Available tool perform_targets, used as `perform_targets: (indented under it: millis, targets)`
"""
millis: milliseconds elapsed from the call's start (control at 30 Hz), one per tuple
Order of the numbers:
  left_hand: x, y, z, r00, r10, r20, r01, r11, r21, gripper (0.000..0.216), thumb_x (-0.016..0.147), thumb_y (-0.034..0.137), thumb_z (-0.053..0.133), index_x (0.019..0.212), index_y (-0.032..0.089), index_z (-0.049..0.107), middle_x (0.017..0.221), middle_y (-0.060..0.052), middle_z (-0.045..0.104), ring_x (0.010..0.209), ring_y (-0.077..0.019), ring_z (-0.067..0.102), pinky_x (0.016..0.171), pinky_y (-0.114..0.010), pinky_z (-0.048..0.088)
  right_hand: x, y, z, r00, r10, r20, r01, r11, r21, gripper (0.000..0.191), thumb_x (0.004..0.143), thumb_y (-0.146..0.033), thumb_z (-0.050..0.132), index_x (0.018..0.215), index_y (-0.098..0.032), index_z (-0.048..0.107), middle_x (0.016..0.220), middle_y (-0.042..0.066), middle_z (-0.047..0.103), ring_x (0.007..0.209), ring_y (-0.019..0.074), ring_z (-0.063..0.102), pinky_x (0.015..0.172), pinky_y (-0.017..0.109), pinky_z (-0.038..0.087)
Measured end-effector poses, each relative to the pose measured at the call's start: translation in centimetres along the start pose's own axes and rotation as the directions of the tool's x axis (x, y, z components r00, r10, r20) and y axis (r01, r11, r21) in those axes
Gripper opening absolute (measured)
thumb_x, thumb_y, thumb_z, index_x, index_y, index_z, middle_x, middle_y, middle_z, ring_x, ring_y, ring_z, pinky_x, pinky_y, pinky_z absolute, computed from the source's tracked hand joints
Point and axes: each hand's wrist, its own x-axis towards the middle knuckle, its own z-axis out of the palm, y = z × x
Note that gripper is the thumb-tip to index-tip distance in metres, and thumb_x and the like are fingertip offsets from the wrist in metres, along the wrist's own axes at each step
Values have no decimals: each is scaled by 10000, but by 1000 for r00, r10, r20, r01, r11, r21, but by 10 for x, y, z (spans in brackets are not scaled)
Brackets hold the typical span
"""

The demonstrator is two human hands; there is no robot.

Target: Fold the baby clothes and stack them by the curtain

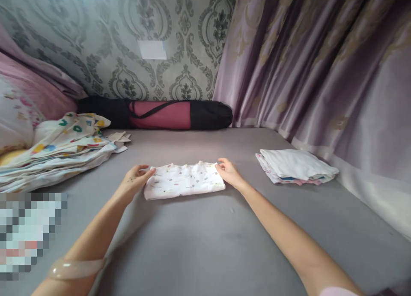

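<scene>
Your left hand [135, 179] and right hand [230, 174] pinch 2 ends of 1 printed cloth [185, 181], well inside the edges of the bed [192, 244]. 1 folded stack [297, 165] lies near its right edge.

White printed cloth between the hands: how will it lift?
Probably floppy: the white printed cloth has a soft, uneven far edge. Likely light: it looks thin and lies low on the grey surface. May unfold if gripped by one layer, since it appears folded.
</scene>
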Motion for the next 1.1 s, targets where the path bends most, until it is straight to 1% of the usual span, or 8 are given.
perform_targets:
  millis: [133, 233, 367, 467, 700, 800, 933, 1100]
  targets:
    - [4, -2, 11, 1000, -9, -1, 9, 999, 34, 501, 700, 413, 655, 1095, 117, 573, 970, -112, 712, 842, -226, 686, 683, -291, 520, -2, -7, 9, 997, 14, -82, -27, 986, -162, 417, 870, -286, 590, 1262, -161, 520, 1109, 116, 689, 1040, 213, 643, 925, 338, 475]
    - [10, -8, 21, 994, 99, -47, -90, 983, 158, 341, 753, 332, 562, 1032, 139, 590, 983, -101, 709, 898, -233, 675, 732, -296, 517, -7, -10, 17, 987, -69, -143, 28, 963, -267, 364, 898, -221, 521, 1262, -197, 515, 1170, 106, 665, 1103, 215, 616, 945, 343, 461]
    - [7, -12, 28, 933, 337, -127, -254, 866, 431, 320, 870, 309, 414, 1123, 186, 566, 1024, -95, 695, 959, -238, 653, 808, -318, 491, -13, -12, 18, 968, -214, -128, 149, 908, -390, 382, 962, -177, 357, 1329, -190, 463, 1306, 130, 586, 1170, 224, 578, 943, 337, 452]
    - [1, -11, 31, 903, 424, -66, -304, 741, 598, 360, 917, 256, 326, 1209, 171, 518, 1122, -137, 661, 979, -251, 646, 801, -337, 483, -15, -14, 16, 974, -219, -65, 163, 865, -475, 413, 975, -165, 310, 1373, -169, 420, 1338, 158, 557, 1136, 248, 598, 920, 358, 452]
    - [-4, -11, 42, 915, 391, -98, -195, 643, 741, 381, 968, 312, 278, 1182, 116, 525, 1137, -210, 625, 921, -285, 658, 744, -376, 488, -11, -13, 20, 978, -157, -136, 67, 856, -512, 358, 983, -252, 375, 1318, -163, 463, 1310, 163, 574, 1108, 249, 612, 909, 350, 453]
    - [0, -14, 38, 917, 376, -130, -173, 671, 721, 378, 955, 350, 314, 1143, 107, 534, 1106, -207, 644, 981, -301, 653, 776, -376, 495, -6, -11, 16, 981, -108, -162, 31, 908, -417, 335, 984, -276, 390, 1282, -161, 492, 1275, 151, 606, 1145, 233, 596, 943, 334, 441]
    - [-1, -12, 28, 965, 228, -134, -98, 779, 619, 489, 939, 502, 350, 1158, 102, 525, 999, -187, 690, 974, -326, 662, 786, -392, 510, -6, -7, 8, 991, -21, -133, -14, 967, -256, 358, 973, -242, 388, 1310, -148, 465, 1159, 122, 673, 1128, 207, 604, 960, 319, 438]
    - [-19, -10, 26, 974, 194, -118, -55, 705, 707, 413, 966, 367, 331, 1262, 105, 450, 1153, -206, 659, 1043, -334, 646, 806, -404, 504, -23, 3, 15, 968, -215, -128, 157, 921, -357, 402, 906, -145, 439, 1307, -122, 459, 1275, 165, 584, 1195, 212, 539, 999, 319, 413]
